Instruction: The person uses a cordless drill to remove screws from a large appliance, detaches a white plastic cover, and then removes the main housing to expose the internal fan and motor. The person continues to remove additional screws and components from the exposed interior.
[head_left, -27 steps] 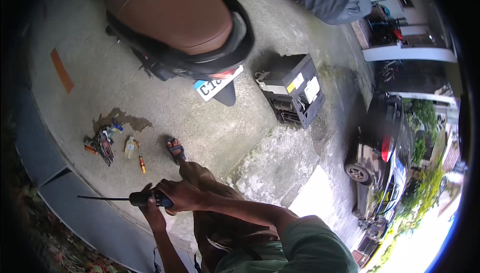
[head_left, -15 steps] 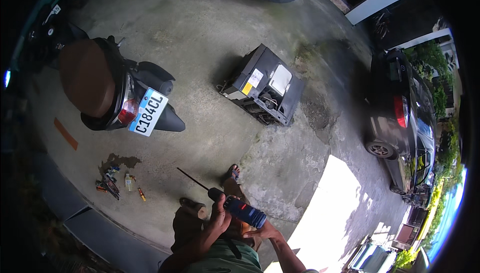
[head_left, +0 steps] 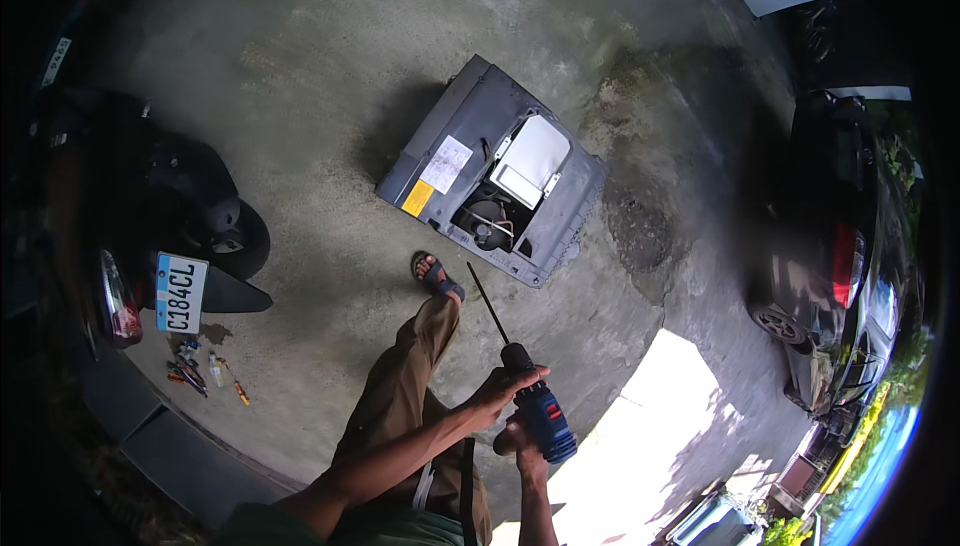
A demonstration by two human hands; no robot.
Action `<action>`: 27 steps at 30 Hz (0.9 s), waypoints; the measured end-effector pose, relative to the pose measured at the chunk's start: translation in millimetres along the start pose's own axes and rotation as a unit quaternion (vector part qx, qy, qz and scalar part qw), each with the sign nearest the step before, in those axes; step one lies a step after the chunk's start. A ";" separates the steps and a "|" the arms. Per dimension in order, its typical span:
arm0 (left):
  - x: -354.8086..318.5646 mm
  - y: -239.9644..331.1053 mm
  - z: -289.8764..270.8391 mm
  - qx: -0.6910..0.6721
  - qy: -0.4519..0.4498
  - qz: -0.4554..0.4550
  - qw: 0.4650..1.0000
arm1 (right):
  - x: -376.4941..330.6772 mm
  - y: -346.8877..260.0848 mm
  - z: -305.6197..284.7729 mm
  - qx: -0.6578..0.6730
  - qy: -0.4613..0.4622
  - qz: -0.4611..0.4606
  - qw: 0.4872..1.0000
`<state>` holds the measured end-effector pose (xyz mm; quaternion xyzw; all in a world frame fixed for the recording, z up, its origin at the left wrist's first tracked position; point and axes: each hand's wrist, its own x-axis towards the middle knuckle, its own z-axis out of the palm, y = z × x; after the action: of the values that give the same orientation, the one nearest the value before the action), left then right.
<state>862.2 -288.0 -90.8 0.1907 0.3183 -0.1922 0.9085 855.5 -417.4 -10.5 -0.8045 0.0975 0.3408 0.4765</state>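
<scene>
I stand on a concrete yard holding a blue and black cordless drill (head_left: 541,408) with a long thin bit that points up and left toward a grey box-shaped machine (head_left: 492,172) lying on the ground, its back panel open. My left hand (head_left: 504,387) wraps the front of the drill near the chuck. My right hand (head_left: 517,440) grips the handle from below. My leg in brown trousers ends in a sandalled foot (head_left: 436,276) just short of the machine.
A parked scooter (head_left: 150,246) with a white number plate stands at the left. Several small tools (head_left: 205,373) lie on the ground beside it. A dark car (head_left: 840,256) is parked at the right. A grey kerb runs along the lower left.
The view has swung from the scooter toward the grey machine, which is now centred and closer. The drill has moved from my left side to the middle, held in both hands.
</scene>
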 end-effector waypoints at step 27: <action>491.2 102.8 -37.9 -0.195 0.297 0.176 0.918 | 442.1 -84.8 -229.9 -0.340 -0.180 -0.069 0.920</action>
<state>1246.8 -294.4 -415.4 0.1111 0.5663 0.1021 0.8102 1332.0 -490.0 -162.5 -0.8478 -0.1678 0.4592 0.2057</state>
